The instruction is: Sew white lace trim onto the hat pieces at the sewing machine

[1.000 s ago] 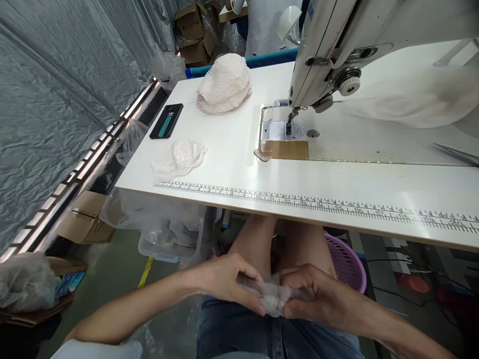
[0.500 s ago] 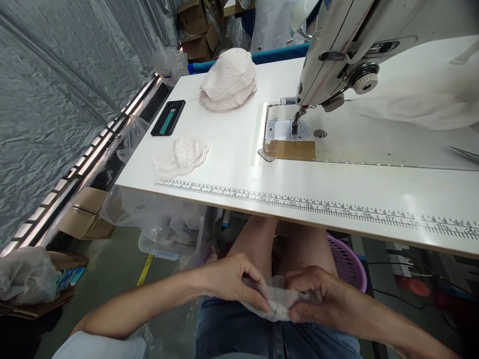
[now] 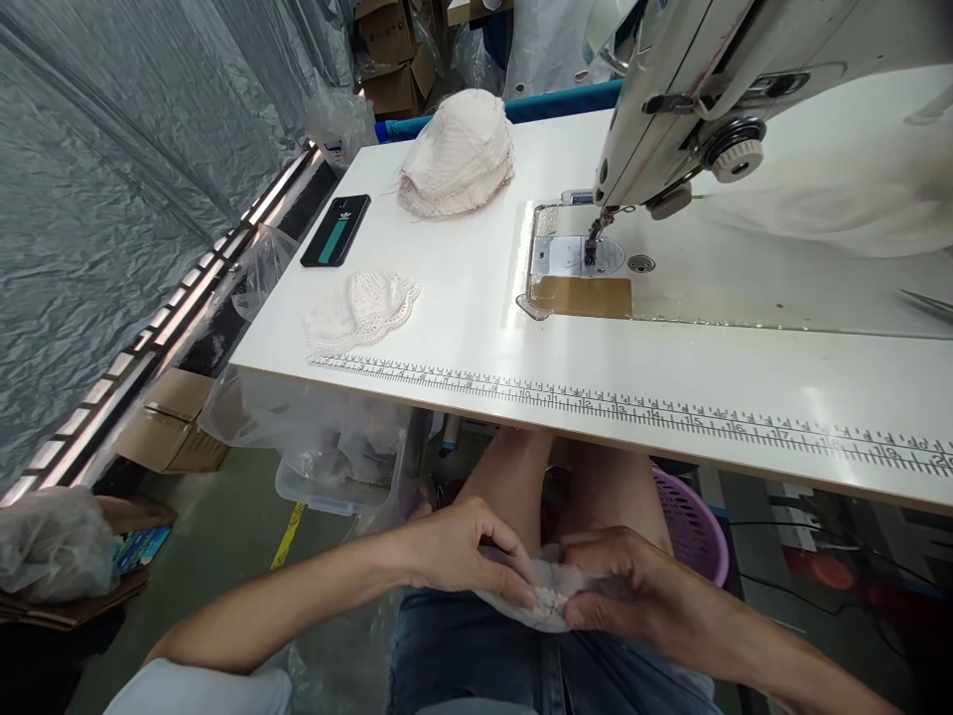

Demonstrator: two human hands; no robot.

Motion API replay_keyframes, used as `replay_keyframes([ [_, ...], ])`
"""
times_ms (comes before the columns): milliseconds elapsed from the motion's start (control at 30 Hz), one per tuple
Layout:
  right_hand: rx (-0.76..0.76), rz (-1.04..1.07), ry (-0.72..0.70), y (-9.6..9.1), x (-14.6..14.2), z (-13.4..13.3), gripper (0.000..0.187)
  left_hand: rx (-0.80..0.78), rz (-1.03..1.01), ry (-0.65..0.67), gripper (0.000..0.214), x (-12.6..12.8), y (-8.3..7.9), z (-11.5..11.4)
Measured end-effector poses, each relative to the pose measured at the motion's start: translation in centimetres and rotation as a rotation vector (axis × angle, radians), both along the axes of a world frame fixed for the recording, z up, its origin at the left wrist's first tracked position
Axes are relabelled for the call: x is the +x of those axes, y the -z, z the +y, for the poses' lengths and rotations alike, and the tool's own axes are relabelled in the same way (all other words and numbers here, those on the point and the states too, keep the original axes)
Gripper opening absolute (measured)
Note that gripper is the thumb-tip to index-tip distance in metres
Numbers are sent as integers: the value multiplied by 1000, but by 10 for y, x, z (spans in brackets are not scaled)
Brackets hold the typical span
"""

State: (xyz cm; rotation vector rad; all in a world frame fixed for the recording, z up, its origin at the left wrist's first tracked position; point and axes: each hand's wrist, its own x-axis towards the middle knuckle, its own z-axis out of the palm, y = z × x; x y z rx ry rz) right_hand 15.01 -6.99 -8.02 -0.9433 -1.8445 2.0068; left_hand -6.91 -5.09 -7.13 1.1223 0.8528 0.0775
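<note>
Over my lap, a small piece of sheer white fabric [image 3: 549, 603] with a bunched, lacy-looking middle is stretched between my hands. My left hand [image 3: 476, 561] pinches its left side between thumb and fingers. On the other side my right hand [image 3: 614, 581] grips the fabric, thumb in front and fingers curled behind. The folds between the thumbs are too small to make out clearly. A white lace piece [image 3: 364, 310] lies flat on the table's left part, and behind it sits a cream fabric hat [image 3: 458, 154].
A sewing machine [image 3: 670, 129] stands on the white table [image 3: 462, 328], whose front edge carries a printed ruler [image 3: 596, 400]. A black phone [image 3: 336, 230] lies at the left. Scissor-like metal tips [image 3: 927, 298] show far right. Below are a purple basket [image 3: 692, 521] and a plastic bin [image 3: 335, 487].
My right hand has shifted slightly left, bringing the thumbs closer together on the fabric. The view has moved a little; the things on the table stay put.
</note>
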Motion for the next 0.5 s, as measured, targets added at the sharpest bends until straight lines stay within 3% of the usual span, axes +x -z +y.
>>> replay_keyframes([
  [500,-118,39,21,7,8,-3,32,100,48,88,29,-6,-2,0],
])
